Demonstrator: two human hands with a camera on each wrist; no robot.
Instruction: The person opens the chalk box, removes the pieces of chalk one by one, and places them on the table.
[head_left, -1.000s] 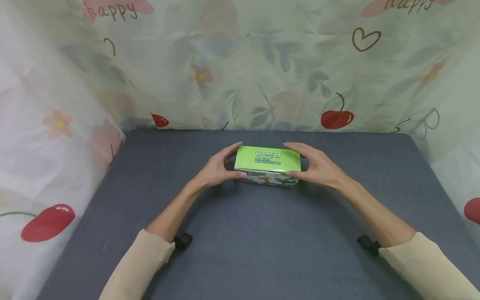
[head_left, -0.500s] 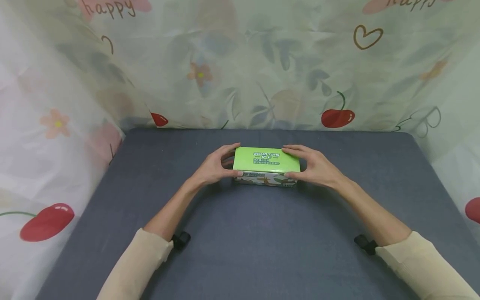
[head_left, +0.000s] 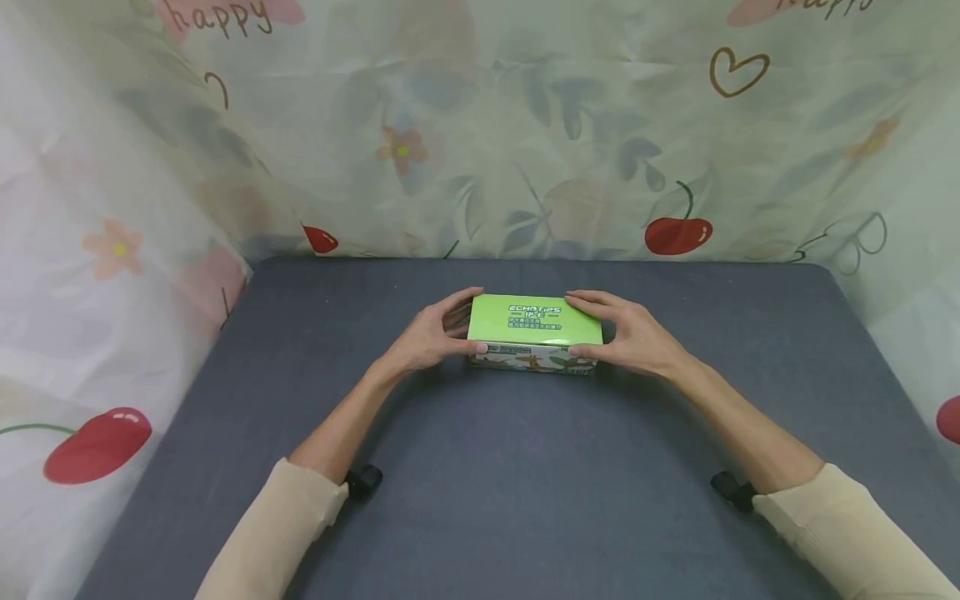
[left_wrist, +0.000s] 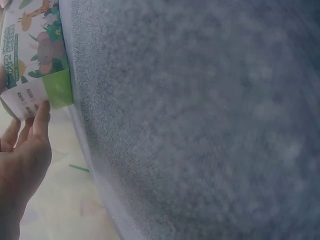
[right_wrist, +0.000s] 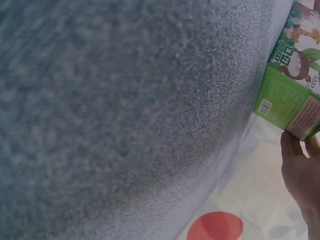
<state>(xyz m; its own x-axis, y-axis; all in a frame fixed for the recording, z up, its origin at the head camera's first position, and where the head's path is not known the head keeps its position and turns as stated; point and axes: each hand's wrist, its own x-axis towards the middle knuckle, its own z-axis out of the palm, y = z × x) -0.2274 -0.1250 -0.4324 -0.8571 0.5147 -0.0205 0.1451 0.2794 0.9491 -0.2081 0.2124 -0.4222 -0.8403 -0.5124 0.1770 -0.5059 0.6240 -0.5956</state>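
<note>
Box (head_left: 536,317) gripped at both ends, far part of table (head_left: 510,483)

The box lies lengthwise across the table, past its middle and near the far edge, bright green top face up. Lettering on that face reads "ECHOTIPS", with smaller characters below.

The left hand (head_left: 431,335) grips the left end: thumb on the front face, fingers round the far side, palm clear of the end panel. The right hand (head_left: 633,335) grips the right end likewise, thumb on the front face, a fingertip over the rear edge of the top.

The left wrist view shows a giraffe and an elephant printed on the box's side, and a white and green end panel. The right wrist view shows a green end panel bearing a barcode (right_wrist: 265,106).

A cream left sleeve (head_left: 272,529) and right sleeve (head_left: 855,529) cover the forearms; a black device sits by each cuff. Behind the table hangs a printed curtain (head_left: 517,125) with cherries, flowers and a heart outline.
</note>
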